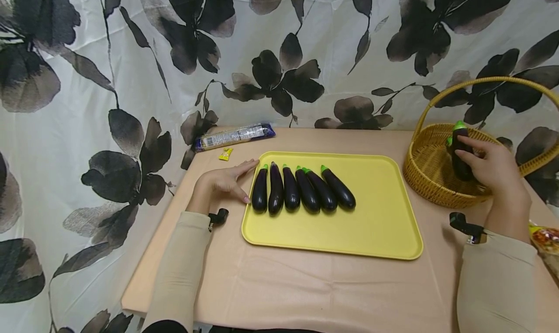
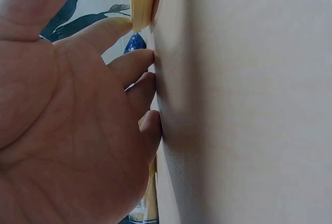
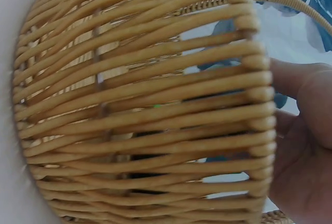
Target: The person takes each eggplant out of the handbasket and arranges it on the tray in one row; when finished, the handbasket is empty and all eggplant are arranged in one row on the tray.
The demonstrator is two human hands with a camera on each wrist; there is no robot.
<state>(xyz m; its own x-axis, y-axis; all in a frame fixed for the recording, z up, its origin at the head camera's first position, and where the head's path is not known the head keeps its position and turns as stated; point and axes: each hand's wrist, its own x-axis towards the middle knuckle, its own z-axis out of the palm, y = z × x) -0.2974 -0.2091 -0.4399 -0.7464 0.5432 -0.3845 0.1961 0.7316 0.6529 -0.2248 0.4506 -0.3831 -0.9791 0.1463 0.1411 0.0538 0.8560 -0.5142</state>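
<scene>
In the head view my right hand [image 1: 498, 163] grips a dark purple eggplant [image 1: 461, 151] with a green cap, tilted upright inside the wicker basket [image 1: 430, 190]. A second green cap peeks out behind it in the basket. My left hand [image 1: 222, 180] rests at the left edge of the yellow tray [image 1: 375, 231], its thumb and forefinger spread along the rim. The left wrist view has the other fingertips down on the table beside the tray edge [image 2: 141, 1]. Several eggplants [image 1: 307, 190] lie side by side on the tray's left half, caps to the back.
A long blue-ended packet [image 1: 236, 136] and a small yellow wrapper [image 1: 225, 154] lie behind the tray at left. The basket's tall handle [image 1: 423, 112] arches over its opening. Another packet [image 1: 548, 241] sits at the right edge. A flowered cloth [image 1: 244, 41] hangs behind the table.
</scene>
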